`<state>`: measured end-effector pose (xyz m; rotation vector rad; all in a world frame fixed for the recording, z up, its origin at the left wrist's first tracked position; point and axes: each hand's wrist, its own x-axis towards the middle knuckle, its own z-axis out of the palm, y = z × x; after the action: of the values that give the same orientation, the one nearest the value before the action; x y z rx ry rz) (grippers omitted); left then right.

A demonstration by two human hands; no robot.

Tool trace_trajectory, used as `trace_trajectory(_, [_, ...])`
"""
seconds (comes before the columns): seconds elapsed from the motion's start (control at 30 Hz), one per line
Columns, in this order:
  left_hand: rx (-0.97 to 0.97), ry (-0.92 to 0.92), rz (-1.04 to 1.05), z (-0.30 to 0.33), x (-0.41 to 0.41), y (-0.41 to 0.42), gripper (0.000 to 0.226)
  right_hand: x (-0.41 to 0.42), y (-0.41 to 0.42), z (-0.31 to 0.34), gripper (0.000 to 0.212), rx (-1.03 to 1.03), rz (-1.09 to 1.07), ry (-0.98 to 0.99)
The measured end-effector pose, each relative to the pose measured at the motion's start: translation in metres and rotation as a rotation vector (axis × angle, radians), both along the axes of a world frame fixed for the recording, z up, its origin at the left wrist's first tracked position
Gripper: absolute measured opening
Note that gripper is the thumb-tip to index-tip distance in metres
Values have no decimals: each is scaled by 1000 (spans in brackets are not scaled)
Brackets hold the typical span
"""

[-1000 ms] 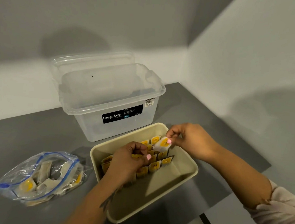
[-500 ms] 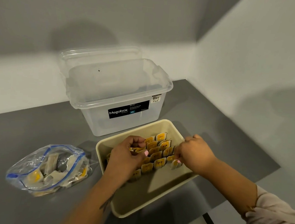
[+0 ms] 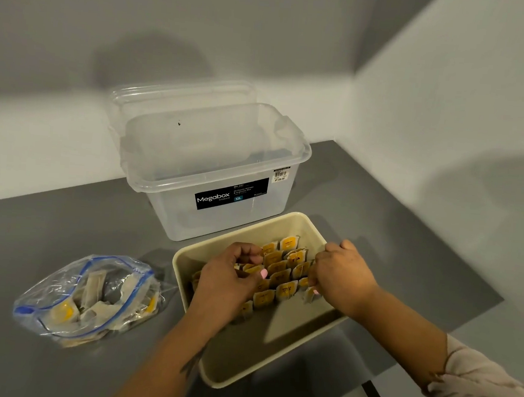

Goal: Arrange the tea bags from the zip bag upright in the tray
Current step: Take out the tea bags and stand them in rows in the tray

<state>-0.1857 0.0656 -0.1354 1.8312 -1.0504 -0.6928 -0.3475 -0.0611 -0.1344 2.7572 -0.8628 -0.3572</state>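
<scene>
Both hands down in the tray, settling tea bags into rows

Left hand (image 3: 231, 282) has its fingers curled over the tops of the standing tea bags (image 3: 279, 276) at the near left of the block, steadying them; right hand (image 3: 339, 278) is curled at the right end, its fingertips seeming to pinch a bag at the end of a row, though the grip itself is hard to make out. Rows stand upright in the far half of the cream tray (image 3: 274, 373), its near half bare. On the table (image 3: 46, 227) to the left lies the zip bag (image 3: 87, 300), with more bags inside. Behind sits a clear storage box (image 3: 212, 168). I'd say the step is seating one bag; next calls for letting go without toppling neighbours, then reaching to the zip bag
</scene>
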Motion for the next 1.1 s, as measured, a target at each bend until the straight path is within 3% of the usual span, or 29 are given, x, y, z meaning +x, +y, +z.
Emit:
trace_trajectory(0.3, [13,-23,-10,6,2,0,29,0,-2,8,22,70,-22,-42])
trace_trajectory(0.53, [-6,-118,-4,18,17,10,26,10,-4,29,24,103,-68,-304])
trace_trajectory(0.87, [-38,-260,55,42,89,57,24,85,52,66,26,226,-21,-650])
trace_trajectory(1.1, [93,-446,109,49,160,101,36,156,114,60,21,346,49,-674])
